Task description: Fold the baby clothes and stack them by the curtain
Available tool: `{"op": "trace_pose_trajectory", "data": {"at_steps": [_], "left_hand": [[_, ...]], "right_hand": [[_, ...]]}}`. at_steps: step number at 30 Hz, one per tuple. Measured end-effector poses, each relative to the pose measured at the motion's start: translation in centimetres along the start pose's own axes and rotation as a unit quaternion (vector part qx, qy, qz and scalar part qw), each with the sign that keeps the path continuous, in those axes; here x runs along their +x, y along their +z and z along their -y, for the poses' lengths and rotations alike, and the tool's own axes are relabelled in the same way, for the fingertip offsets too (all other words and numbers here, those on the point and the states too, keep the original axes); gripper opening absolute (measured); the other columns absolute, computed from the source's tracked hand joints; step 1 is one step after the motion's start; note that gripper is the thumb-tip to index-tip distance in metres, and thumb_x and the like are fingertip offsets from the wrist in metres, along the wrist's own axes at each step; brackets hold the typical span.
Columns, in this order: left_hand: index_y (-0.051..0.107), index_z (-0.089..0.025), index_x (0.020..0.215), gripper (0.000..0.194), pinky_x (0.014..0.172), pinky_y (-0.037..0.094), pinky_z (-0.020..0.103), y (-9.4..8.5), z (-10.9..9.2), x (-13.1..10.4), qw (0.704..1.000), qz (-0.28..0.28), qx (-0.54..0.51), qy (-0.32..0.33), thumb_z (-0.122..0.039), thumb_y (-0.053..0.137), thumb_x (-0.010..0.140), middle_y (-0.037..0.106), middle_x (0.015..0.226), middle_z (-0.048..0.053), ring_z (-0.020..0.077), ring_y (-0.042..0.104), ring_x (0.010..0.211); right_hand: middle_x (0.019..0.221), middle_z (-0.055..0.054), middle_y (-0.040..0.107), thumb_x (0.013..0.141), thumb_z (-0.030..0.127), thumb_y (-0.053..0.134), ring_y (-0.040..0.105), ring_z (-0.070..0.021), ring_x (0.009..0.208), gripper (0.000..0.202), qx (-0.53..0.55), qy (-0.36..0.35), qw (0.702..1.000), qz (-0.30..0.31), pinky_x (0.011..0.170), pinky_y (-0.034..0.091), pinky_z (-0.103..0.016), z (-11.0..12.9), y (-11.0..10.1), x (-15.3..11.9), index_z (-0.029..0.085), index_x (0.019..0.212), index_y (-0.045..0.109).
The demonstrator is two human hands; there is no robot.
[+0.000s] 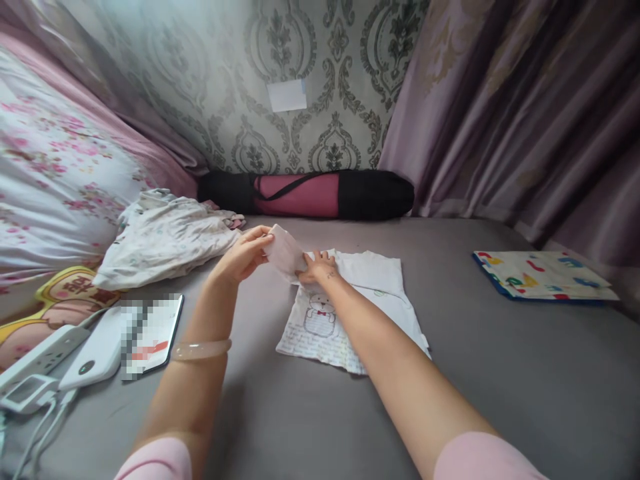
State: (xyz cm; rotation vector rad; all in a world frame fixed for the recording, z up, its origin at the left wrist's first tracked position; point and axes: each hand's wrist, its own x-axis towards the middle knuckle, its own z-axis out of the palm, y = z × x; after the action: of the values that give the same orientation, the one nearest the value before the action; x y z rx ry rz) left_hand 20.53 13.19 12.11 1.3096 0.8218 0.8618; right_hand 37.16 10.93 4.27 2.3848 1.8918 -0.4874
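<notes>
A bed (500,373) with a plain grey sheet fills the foreground. Along its far edge runs a wall (280,53) papered in pale grey damask, with a small white label (287,95) stuck to it. A rolled black and pink mat bag (310,194) lies against the wall's foot. Mauve curtains (525,113) hang past the bed's right edge, and a pink floral quilt (55,167) rises at its left. The light is soft daylight.

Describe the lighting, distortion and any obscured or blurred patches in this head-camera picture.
Head view: soft, even daylight with faint shadows under the left hand and right hand; wide-angle bending at the curtain; a pixelated patch hides part of the phone.
</notes>
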Motion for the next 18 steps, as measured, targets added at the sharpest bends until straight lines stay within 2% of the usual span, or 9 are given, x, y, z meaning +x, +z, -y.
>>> {"op": "trace_pose_trajectory", "data": {"at_steps": [2, 5, 7, 9, 11, 13, 15, 18], "left_hand": [[0.056, -0.018, 0.082, 0.026, 0.06, 0.046, 0.024, 1.6, 0.1, 0.3, 1.0, -0.014, 0.002, -0.004, -0.031, 0.069, 0.066, 0.054, 0.071, -0.003, 0.0113, 0.054, 0.064], [0.053, -0.017, 0.079, 0.026, 0.059, 0.044, 0.023, 3.8, 0.3, 1.0, 0.997, -0.071, 0.003, -0.002, -0.031, 0.067, 0.063, 0.053, 0.067, -0.004, 0.0112, 0.052, 0.062], [0.054, -0.017, 0.078, 0.025, 0.059, 0.044, 0.024, 4.9, 0.6, 1.5, 0.995, -0.101, 0.009, 0.002, -0.032, 0.066, 0.062, 0.053, 0.067, -0.003, 0.0119, 0.052, 0.062], [0.054, -0.017, 0.078, 0.026, 0.059, 0.044, 0.025, 5.9, 1.0, 2.0, 0.994, -0.11, 0.022, 0.01, -0.033, 0.065, 0.062, 0.054, 0.067, -0.002, 0.0125, 0.052, 0.062], [0.055, -0.017, 0.08, 0.027, 0.06, 0.043, 0.025, 7.1, 1.5, 2.5, 0.994, -0.102, 0.032, 0.026, -0.036, 0.065, 0.063, 0.055, 0.067, -0.002, 0.0129, 0.052, 0.062], [0.056, -0.017, 0.081, 0.027, 0.061, 0.043, 0.025, 8.4, 2.3, 2.8, 0.994, -0.089, 0.038, 0.048, -0.038, 0.064, 0.066, 0.055, 0.067, -0.001, 0.013, 0.053, 0.063], [0.056, -0.016, 0.081, 0.025, 0.061, 0.042, 0.025, 10.1, 3.1, 2.9, 0.993, -0.081, 0.043, 0.073, -0.039, 0.062, 0.07, 0.055, 0.067, -0.001, 0.0129, 0.053, 0.063], [0.058, -0.016, 0.084, 0.026, 0.063, 0.044, 0.025, 12.8, 4.2, 2.3, 0.99, -0.055, 0.077, 0.106, -0.041, 0.058, 0.077, 0.059, 0.07, 0.001, 0.0145, 0.056, 0.067]], "right_hand": [[0.149, -0.012, 0.037, 0.082, 0.06, 0.052, 0.032, -0.0347, 0.134, 0.071, 0.015, -0.006, 1.0, -0.007, 0.105, 0.027, -0.049, -0.3, 0.0, 0.1, 0.027, 0.145, 0.04], [0.146, -0.013, 0.042, 0.086, 0.054, 0.051, 0.035, -0.033, 0.134, 0.064, 0.083, -0.054, 0.995, -0.021, 0.106, 0.029, -0.048, -1.5, -0.2, -0.2, 0.024, 0.142, 0.044], [0.145, -0.011, 0.045, 0.089, 0.041, 0.052, 0.038, -0.0283, 0.134, 0.054, 0.156, -0.095, 0.981, -0.06, 0.11, 0.027, -0.043, -2.8, -0.4, -0.5, 0.021, 0.139, 0.046], [0.142, -0.01, 0.05, 0.089, 0.025, 0.051, 0.04, -0.0232, 0.134, 0.042, 0.262, -0.094, 0.953, -0.12, 0.112, 0.025, -0.038, -4.5, -0.7, -1.1, 0.019, 0.131, 0.053], [0.134, -0.01, 0.057, 0.09, 0.018, 0.049, 0.047, -0.0212, 0.128, 0.032, 0.4, -0.036, 0.904, -0.147, 0.109, 0.032, -0.036, -6.3, -0.9, -1.8, 0.017, 0.119, 0.06], [0.121, -0.011, 0.065, 0.095, 0.022, 0.043, 0.06, -0.0202, 0.113, 0.026, 0.505, 0.022, 0.853, -0.13, 0.097, 0.045, -0.035, -8.2, -1.1, -2.8, 0.016, 0.112, 0.062], [0.11, -0.014, 0.069, 0.099, 0.029, 0.034, 0.068, -0.0187, 0.094, 0.031, 0.591, 0.061, 0.799, -0.095, 0.083, 0.053, -0.034, -10.0, -1.1, -3.9, 0.014, 0.11, 0.059], [0.102, -0.017, 0.069, 0.102, 0.037, 0.024, 0.07, -0.0177, 0.078, 0.04, 0.721, 0.112, 0.682, -0.035, 0.073, 0.055, -0.033, -12.5, -1.0, -5.3, 0.011, 0.107, 0.054]]}}
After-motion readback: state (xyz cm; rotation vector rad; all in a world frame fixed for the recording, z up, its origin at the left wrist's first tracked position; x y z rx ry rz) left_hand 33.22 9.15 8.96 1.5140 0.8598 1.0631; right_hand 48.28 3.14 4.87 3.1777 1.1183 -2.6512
